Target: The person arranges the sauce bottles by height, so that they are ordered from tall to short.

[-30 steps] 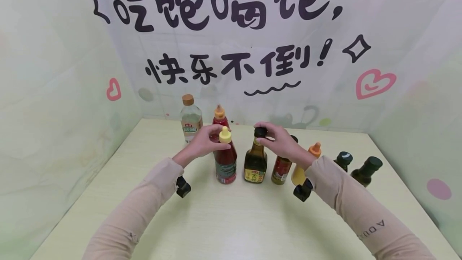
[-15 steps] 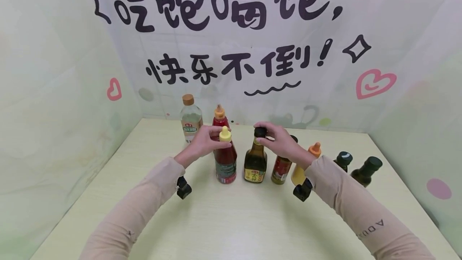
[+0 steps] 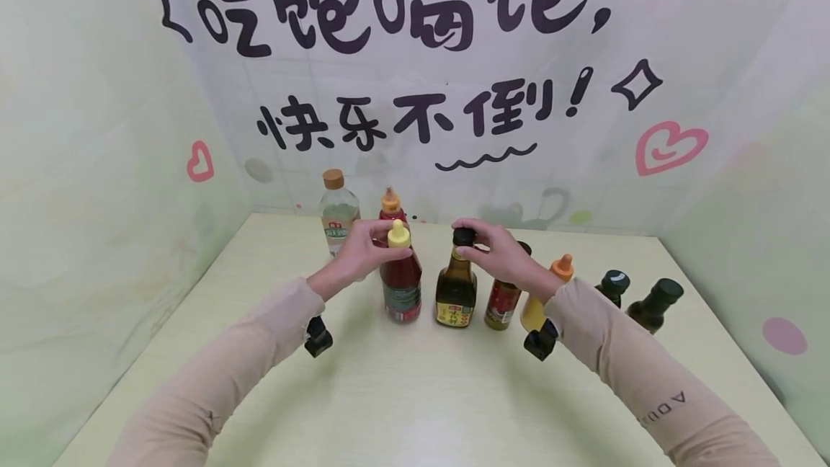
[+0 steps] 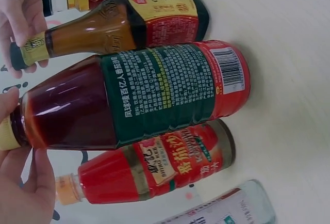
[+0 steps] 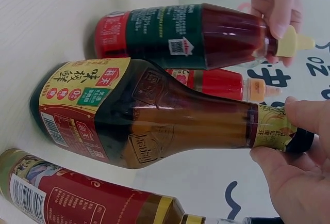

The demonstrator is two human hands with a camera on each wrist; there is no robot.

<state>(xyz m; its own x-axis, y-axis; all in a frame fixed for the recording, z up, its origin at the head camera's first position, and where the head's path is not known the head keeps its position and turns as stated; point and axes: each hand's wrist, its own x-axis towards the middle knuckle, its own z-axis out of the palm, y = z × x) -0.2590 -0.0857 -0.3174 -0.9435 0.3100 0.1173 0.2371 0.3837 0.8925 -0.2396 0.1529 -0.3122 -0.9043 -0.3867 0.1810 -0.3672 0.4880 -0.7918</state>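
Head view had your left hand [image 3: 359, 248] grasping a yellow-capped dark red bottle [image 3: 402, 285] by its neck and your right hand [image 3: 502, 258] pinching a black-capped brown bottle [image 3: 456, 283] at its top, both bottles upright and apart near the middle of the counter [image 3: 415, 395]. Left wrist view showed an orange-capped red bottle [image 4: 154, 170] beside the one your left hand gripped. Right wrist view showed a red-labelled bottle [image 5: 87, 195] beside the brown one.
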